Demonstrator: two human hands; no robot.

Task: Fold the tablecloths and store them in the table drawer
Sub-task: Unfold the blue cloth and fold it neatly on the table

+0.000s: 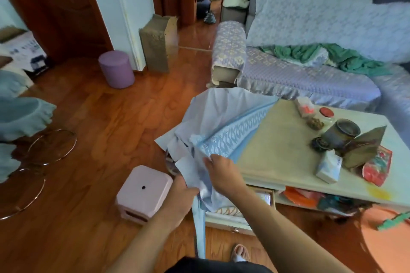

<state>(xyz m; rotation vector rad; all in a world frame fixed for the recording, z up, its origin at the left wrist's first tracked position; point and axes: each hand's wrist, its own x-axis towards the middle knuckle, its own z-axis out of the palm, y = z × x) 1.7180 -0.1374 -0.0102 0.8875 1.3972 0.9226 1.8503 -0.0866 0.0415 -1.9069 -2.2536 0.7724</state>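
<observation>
Standing by the low, pale rectangular coffee table (288,153), biggest item first: its top carries clutter at the far right end, leaving the near left end bare, a likely folding surface. Below the front edge, a shallow white pull-out drawer (228,217) hangs open, something patterned already lying inside; presumably open in readiness for storing.

Draped over the table's left corner: a large pale-blue tablecloth with a woven patterned border (224,126). Unfolded, bunched, one tail hanging to the wooden floor beside the drawer. Folding looks barely begun.

Small pink square plastic stool (144,190) sits on the floor just left of the hands, apart from the cloth.

Left hand (179,195): low, fingers curled round a gathered lower part of the cloth, seemingly keeping the hanging fabric from slipping off.

Right hand (224,170): higher, fingertips pinching the cloth near the patterned border, probably hunting an edge or corner to square up.

Risk, as I judge it: trailing tail underfoot.
</observation>
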